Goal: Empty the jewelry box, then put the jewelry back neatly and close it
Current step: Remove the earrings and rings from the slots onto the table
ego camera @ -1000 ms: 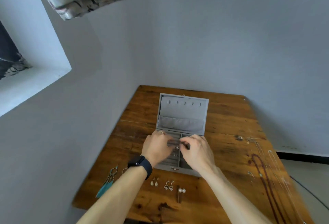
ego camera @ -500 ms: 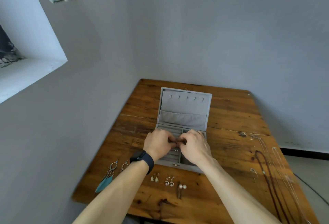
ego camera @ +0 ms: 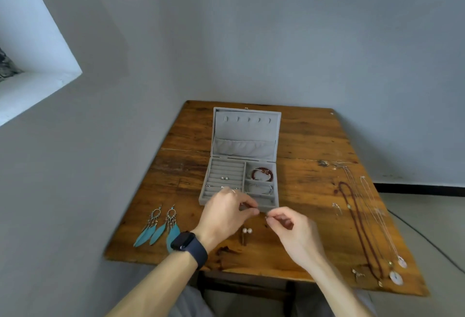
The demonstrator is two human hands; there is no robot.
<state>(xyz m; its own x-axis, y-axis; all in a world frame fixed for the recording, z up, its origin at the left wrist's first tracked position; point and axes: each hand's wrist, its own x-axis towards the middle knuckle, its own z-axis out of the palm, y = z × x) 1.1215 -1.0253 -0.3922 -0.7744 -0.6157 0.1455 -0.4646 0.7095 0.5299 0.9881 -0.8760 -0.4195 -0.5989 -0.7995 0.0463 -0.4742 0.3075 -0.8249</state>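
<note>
The grey jewelry box [ego camera: 227, 198] stands open mid-table, its lid [ego camera: 246, 135] upright. Small studs [ego camera: 224, 178] sit in the ring rolls on the left. A red bracelet [ego camera: 261, 173] and a silver bracelet [ego camera: 260, 189] lie in the right compartments. My left hand [ego camera: 226, 213] hovers at the box's front edge with thumb and fingers pinched. My right hand [ego camera: 289, 228] is just right of it, pinched on a tiny piece of jewelry too small to identify. Pearl earrings [ego camera: 246, 230] lie on the table between my hands.
Teal feather earrings [ego camera: 161, 228] lie at the front left of the wooden table [ego camera: 314, 140]. Several necklaces [ego camera: 359, 228] with round pendants [ego camera: 396, 276] stretch along the right side. Walls close in behind and to the left; a cable runs on the floor at right.
Both hands have pulled back from over the box's ring rolls to its front edge and have separated slightly. The box's compartments are now uncovered.
</note>
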